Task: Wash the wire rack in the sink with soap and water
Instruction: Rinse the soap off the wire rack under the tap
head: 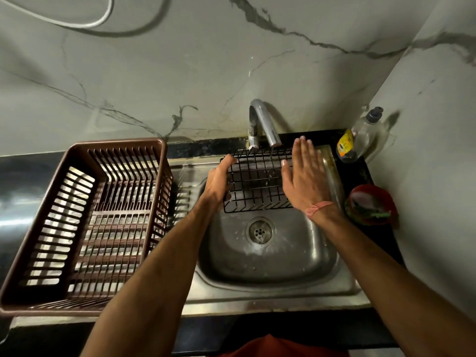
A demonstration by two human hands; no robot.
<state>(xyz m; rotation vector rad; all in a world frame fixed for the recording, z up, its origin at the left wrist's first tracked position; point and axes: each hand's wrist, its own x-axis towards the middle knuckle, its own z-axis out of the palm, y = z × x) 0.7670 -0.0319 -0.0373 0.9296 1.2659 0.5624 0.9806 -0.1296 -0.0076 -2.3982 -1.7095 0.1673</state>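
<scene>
I take the sink [268, 256] as my reference landmark. Left of the sink, a brown basket [85, 225] sits on the steel drainboard, its slatted floor and walls showing the metal beneath.

My left hand [219, 180] is over the far left part of the sink. Its fingers curl round the left edge of the rack [253, 181] and grasp it; the thumb side is hidden behind the hand.

The rack is a black wire grid held above the far half of the sink, tilted, with its far edge raised toward the tap [262, 122] and its near edge lower, just beyond the drain [259, 231]. The tap rises behind the sink, and its spout ends just over the far edge of the rack. A thin stream of water falls from the spout onto the grid. The sink floor around the drain is wet.

My right hand [304, 173] lies flat on the right part of the rack, fingers straight and together, thumb spread to the left, gripping nothing. A pink band [318, 207] circles the right wrist.

Right of the sink, at the far corner, a clear soap bottle [360, 137] with a dark cap leans against the wall. Nearer, also right of the sink, a red bowl [371, 204] rests on the dark counter; I cannot tell what it contains.
</scene>
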